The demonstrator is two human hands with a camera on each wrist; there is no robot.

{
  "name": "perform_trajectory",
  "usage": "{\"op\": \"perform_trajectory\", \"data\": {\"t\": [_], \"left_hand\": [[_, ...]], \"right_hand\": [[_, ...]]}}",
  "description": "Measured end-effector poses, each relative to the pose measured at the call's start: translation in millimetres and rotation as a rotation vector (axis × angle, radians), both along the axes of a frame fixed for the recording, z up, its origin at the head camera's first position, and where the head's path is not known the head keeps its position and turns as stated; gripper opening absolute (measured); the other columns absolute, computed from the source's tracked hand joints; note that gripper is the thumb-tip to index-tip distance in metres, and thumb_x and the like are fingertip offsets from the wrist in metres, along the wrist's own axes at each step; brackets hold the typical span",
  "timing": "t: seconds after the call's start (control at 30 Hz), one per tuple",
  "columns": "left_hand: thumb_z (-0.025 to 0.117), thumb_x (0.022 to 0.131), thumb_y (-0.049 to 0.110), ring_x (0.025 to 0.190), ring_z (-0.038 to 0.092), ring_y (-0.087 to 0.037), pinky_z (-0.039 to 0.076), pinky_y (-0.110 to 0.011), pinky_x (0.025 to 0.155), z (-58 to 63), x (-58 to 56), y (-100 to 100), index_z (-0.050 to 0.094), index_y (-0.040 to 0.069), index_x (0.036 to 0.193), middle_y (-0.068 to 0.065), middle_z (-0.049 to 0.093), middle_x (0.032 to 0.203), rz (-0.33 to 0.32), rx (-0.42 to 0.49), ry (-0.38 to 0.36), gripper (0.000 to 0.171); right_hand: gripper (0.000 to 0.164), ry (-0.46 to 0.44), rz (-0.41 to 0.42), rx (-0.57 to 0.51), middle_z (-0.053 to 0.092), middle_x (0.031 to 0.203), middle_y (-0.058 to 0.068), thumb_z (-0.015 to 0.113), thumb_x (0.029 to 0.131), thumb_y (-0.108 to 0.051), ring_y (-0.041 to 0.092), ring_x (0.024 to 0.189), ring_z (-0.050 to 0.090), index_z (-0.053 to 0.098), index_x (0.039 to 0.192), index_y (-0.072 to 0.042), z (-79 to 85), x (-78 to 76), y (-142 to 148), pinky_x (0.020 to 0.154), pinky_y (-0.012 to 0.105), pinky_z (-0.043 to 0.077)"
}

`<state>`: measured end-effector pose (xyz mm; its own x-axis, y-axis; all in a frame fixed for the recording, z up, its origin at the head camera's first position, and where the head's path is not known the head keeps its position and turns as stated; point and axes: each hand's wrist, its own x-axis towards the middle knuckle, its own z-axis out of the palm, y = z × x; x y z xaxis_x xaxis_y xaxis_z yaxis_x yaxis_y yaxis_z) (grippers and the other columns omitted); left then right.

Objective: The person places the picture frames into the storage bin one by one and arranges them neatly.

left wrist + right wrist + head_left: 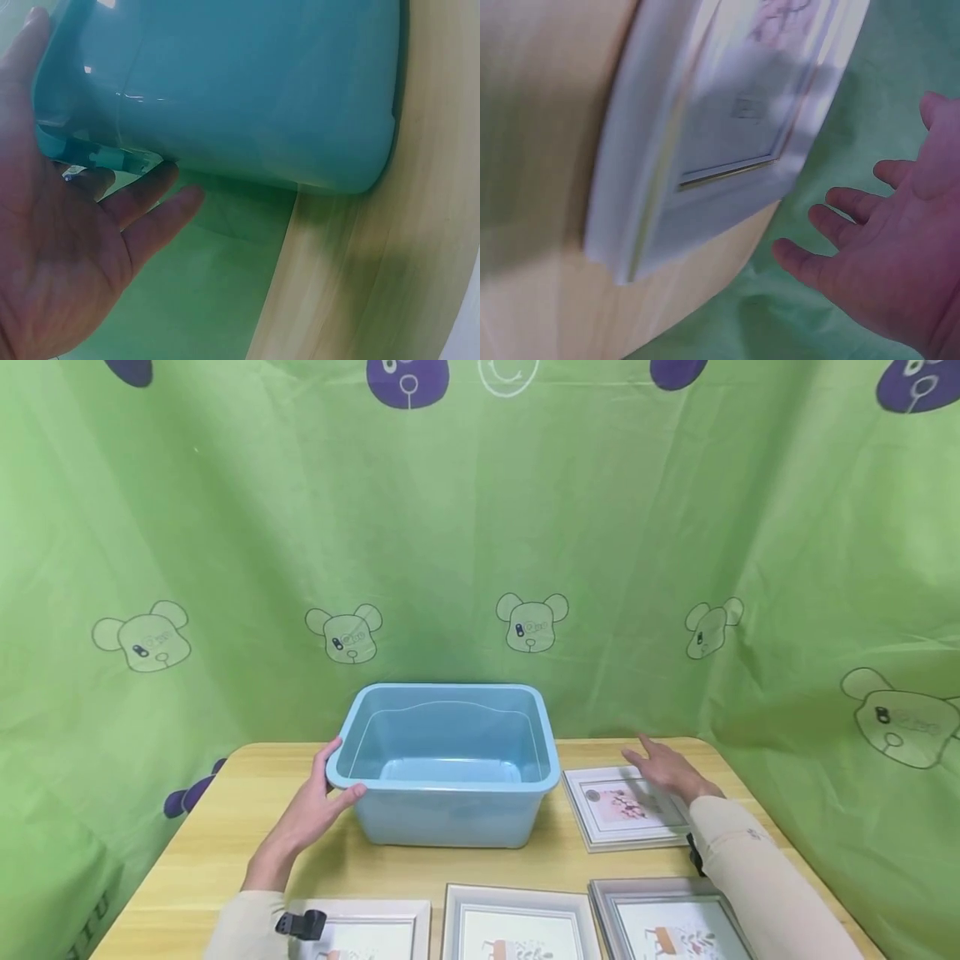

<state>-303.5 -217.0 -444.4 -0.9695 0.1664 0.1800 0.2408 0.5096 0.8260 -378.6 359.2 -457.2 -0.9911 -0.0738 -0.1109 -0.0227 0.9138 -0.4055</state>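
A light blue plastic tub (448, 814) stands near the back middle of the table. My left hand (307, 814) holds its front left corner, thumb along the front rim and fingers at the left side. In the left wrist view, the hand (67, 232) has its fingers by the tub's (262, 90) rim, the last two fairly straight. My right hand (670, 770) hovers with spread fingers over a white picture frame (592, 827) with a pink flower print. The right wrist view shows that hand (885, 232) apart from the frame (697, 217), holding nothing.
Along the front lie more picture frames: a left one (390, 908), a middle one (521, 900) and a right one (652, 888). Beneath them is a wooden table (210, 839). A green curtain (442, 527) with bear prints hangs behind and beside it.
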Motion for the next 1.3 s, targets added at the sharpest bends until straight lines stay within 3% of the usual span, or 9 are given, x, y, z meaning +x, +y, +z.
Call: {"op": "perform_trajectory", "data": {"t": [0.27, 0.47, 0.73, 0.97, 1.13, 1.3], "left_hand": [[0.066, 0.09, 0.041, 0.14, 0.035, -0.043, 0.027, -0.061, 0.113, -0.8, 2.0, 1.7, 0.006, 0.024, 0.156, -0.026, 0.032, 0.153, -0.001, 0.027, 0.015, 0.09], [0.065, 0.091, 0.038, 0.139, 0.036, -0.043, 0.027, -0.061, 0.113, -1.3, 1.6, 2.1, 0.005, 0.022, 0.156, -0.028, 0.033, 0.152, -0.002, 0.039, 0.028, 0.09], [0.065, 0.092, 0.032, 0.138, 0.037, -0.045, 0.027, -0.06, 0.114, -2.5, 2.2, 3.9, 0.005, 0.021, 0.156, -0.029, 0.035, 0.15, -0.002, 0.078, 0.036, 0.087], [0.064, 0.093, 0.035, 0.137, 0.039, -0.043, 0.028, -0.058, 0.115, -5.0, 0.7, 3.5, 0.005, 0.023, 0.155, -0.029, 0.035, 0.15, 0.009, 0.064, 0.035, 0.087], [0.065, 0.092, 0.035, 0.137, 0.04, -0.043, 0.028, -0.059, 0.114, -6.1, -0.2, 3.2, 0.005, 0.024, 0.155, -0.028, 0.036, 0.15, 0.009, 0.066, 0.048, 0.088], [0.065, 0.092, 0.034, 0.137, 0.04, -0.043, 0.027, -0.06, 0.114, -7.0, -0.4, 2.2, 0.005, 0.023, 0.155, -0.028, 0.037, 0.15, 0.008, 0.073, 0.054, 0.088]], "right_hand": [[0.09, -0.035, -0.034, 0.008, 0.015, 0.148, 0.043, 0.024, 0.099, -0.061, 0.063, 0.134, 0.016, 0.009, 0.149, 0.012, -14.4, 4.6, 11.3, 0.108, 0.074, 0.015], [0.082, -0.032, -0.064, 0.011, 0.016, 0.147, 0.044, 0.035, 0.102, -0.048, 0.063, 0.133, 0.015, 0.009, 0.149, 0.013, -20.1, 5.5, 14.7, 0.109, 0.073, 0.016], [0.085, -0.096, -0.13, -0.041, 0.011, 0.142, 0.05, 0.044, 0.099, -0.038, 0.065, 0.131, 0.016, 0.005, 0.143, 0.022, -23.5, 13.9, 21.7, 0.11, 0.07, 0.018], [0.076, -0.056, -0.12, 0.03, 0.024, 0.135, 0.052, 0.046, 0.096, -0.031, 0.066, 0.124, 0.028, 0.02, 0.136, 0.028, -27.5, 14.8, 27.6, 0.107, 0.069, 0.027], [0.077, -0.048, -0.124, 0.061, 0.028, 0.131, 0.051, 0.048, 0.096, -0.033, 0.065, 0.12, 0.033, 0.022, 0.136, 0.027, -28.5, 15.5, 29.2, 0.105, 0.069, 0.031], [0.067, -0.003, -0.117, 0.092, 0.039, 0.122, 0.047, 0.05, 0.095, -0.028, 0.06, 0.113, 0.042, 0.033, 0.131, 0.025, -31.4, 15.6, 30.9, 0.099, 0.067, 0.038]]}}
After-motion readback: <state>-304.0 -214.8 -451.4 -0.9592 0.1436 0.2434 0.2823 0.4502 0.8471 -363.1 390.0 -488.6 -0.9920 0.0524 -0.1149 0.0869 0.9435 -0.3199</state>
